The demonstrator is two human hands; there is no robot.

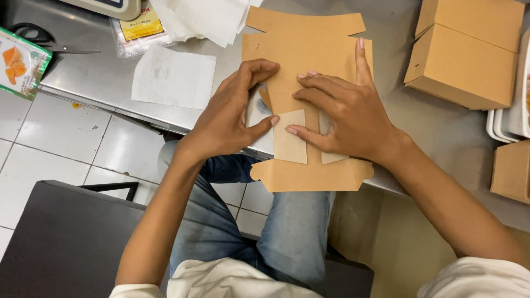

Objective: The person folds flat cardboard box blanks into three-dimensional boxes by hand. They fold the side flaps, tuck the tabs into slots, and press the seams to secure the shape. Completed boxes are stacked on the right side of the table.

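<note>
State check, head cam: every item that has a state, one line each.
flat box blank: unfolded, lying over the table edge
left hand: fingertips pressing the blank
right hand: flat on the blank, index finger extended
folded boxes: assembled, closed, stacked
scissors: lying on the table, blades closed
paper napkin: lying flat

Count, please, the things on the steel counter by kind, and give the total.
Flat brown cardboard box blank, under left hand and right hand: 1
Folded brown cardboard boxes: 2
White paper sheets: 2
Black-handled scissors: 1
Printed plastic packets: 2
Total: 8
</note>
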